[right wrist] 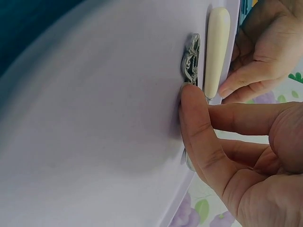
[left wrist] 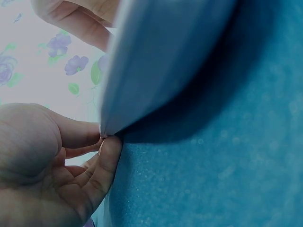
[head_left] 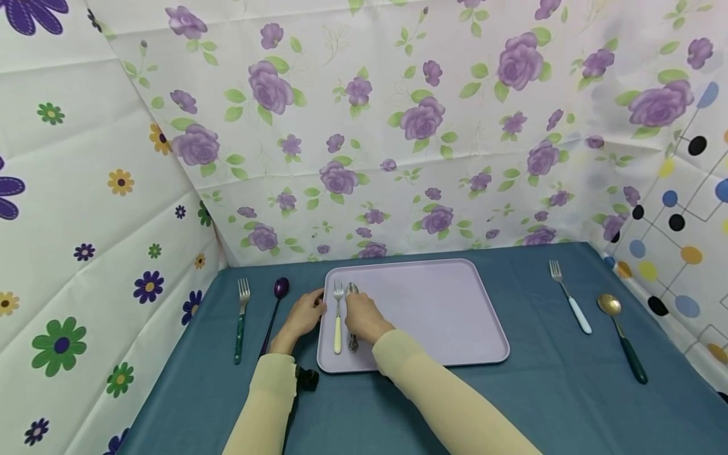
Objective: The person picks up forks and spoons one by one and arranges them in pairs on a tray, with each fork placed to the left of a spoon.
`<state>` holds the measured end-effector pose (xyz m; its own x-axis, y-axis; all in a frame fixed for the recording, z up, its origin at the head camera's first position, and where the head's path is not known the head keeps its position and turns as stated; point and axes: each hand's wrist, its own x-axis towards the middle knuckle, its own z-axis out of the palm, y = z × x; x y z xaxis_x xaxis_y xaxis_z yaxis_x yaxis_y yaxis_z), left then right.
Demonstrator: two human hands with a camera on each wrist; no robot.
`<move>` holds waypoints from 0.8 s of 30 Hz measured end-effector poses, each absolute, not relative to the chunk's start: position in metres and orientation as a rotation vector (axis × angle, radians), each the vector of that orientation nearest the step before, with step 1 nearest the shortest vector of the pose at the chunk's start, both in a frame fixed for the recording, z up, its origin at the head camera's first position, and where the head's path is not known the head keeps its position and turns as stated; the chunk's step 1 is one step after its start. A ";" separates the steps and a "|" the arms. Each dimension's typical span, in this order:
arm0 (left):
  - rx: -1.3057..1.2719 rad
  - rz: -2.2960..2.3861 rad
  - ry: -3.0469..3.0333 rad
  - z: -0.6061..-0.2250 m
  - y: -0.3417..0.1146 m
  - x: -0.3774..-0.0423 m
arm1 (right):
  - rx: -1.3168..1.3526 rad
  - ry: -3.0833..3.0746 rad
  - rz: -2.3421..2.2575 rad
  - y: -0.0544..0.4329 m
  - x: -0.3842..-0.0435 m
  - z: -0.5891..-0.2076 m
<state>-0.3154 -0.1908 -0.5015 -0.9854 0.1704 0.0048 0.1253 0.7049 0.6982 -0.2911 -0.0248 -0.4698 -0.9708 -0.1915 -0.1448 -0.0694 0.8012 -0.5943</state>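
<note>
A pale lilac tray (head_left: 432, 309) lies on the table, and its left rim is pinched between thumb and index finger of my left hand (head_left: 303, 316). In the left wrist view the tray's side (left wrist: 151, 61) rises from those fingertips. Over the tray's left part, my right hand (head_left: 364, 317) pinches a silver spoon (head_left: 353, 344) by its handle. The handle's ornate end (right wrist: 191, 59) sticks out past the fingers in the right wrist view. Just left of the spoon, a fork with a cream handle (head_left: 338, 332) lies parallel on the tray, tines away from me.
Left of the tray lie a green-handled fork (head_left: 239, 328) and a dark purple spoon (head_left: 281, 289), partly behind the left forearm. On the right are a white-handled fork (head_left: 574, 306) and a gold spoon with a green handle (head_left: 625, 341). Flowered cloth walls (head_left: 370, 158) stand behind the table.
</note>
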 end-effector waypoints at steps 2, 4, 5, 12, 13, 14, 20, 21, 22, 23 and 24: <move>0.250 1.158 2.846 -0.501 -0.191 -0.315 | -0.198 2.789 -0.911 -0.025 -0.291 -0.469; 0.243 1.161 2.844 -0.501 -0.190 -0.316 | -0.192 2.786 -0.907 -0.025 -0.291 -0.469; 0.240 1.162 2.843 -0.501 -0.190 -0.316 | -0.190 2.785 -0.906 -0.025 -0.292 -0.469; 0.233 1.148 2.844 -0.502 -0.191 -0.317 | -0.198 2.768 -0.914 -0.023 -0.291 -0.468; 0.232 1.148 2.844 -0.502 -0.191 -0.317 | -0.202 2.768 -0.920 -0.022 -0.291 -0.468; 0.228 1.149 2.841 -0.502 -0.191 -0.316 | -0.204 2.769 -0.925 -0.022 -0.291 -0.469; 0.232 1.150 2.841 -0.503 -0.191 -0.316 | -0.219 2.780 -0.929 -0.021 -0.291 -0.469; 0.232 1.151 2.841 -0.503 -0.191 -0.317 | -0.220 2.780 -0.928 -0.020 -0.291 -0.469; 0.232 1.148 2.843 -0.504 -0.191 -0.317 | -0.222 2.778 -0.930 -0.020 -0.291 -0.469; 0.231 1.147 2.843 -0.504 -0.191 -0.317 | -0.225 2.775 -0.932 -0.019 -0.291 -0.469; 0.232 1.146 2.844 -0.505 -0.191 -0.318 | -0.228 2.771 -0.934 -0.019 -0.292 -0.469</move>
